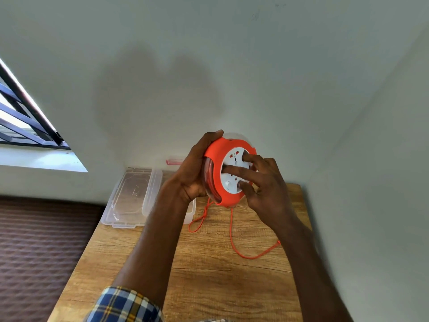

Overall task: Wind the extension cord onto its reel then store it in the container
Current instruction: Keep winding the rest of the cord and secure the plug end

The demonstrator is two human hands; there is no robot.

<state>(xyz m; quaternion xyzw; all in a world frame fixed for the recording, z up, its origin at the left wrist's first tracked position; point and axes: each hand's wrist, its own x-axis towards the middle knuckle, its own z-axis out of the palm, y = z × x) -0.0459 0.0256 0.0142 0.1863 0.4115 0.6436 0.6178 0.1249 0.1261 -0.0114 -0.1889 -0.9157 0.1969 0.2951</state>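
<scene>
I hold an orange extension cord reel (pixel 217 166) with a white socket face up above the wooden table (pixel 209 270). My left hand (pixel 195 170) grips its rim from the left side. My right hand (pixel 260 180) presses its fingers on the white socket disc. Part of the orange cord (pixel 232 231) hangs from the reel's bottom and lies in loops on the table. A clear plastic container (pixel 191 211) stands behind my left arm, mostly hidden. Its clear lid (pixel 132 196) lies flat at the table's back left.
The table stands in a corner, with walls behind it and to the right. A window with dark bars (pixel 21 117) is at the left. A brown quilted surface (pixel 39 249) lies left of the table. A small pink object (pixel 174 161) sits against the back wall.
</scene>
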